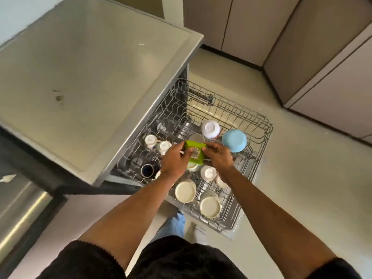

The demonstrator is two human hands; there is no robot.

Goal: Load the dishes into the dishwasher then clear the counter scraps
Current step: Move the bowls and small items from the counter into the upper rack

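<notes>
Two hands over pulled-out wire dishwasher rack (259,135). Left hand (176,160) and right hand (218,156) both grasp one green packet (194,151), glossy, flat, rectangular, white printed label on its face; it sits between the hands, above rack middle. One pale blue bowl (234,140), upturned, round, smooth, at rack's far side. One dark mug (147,170) upright near left edge. Several white cups and bowls upturned; exact count unclear. Grey smooth counter (84,77) to the left.

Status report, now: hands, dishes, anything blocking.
Left hand and right hand both grip green packet over rack. Cups, blue bowl loaded upside down. Nothing blocking.
</notes>
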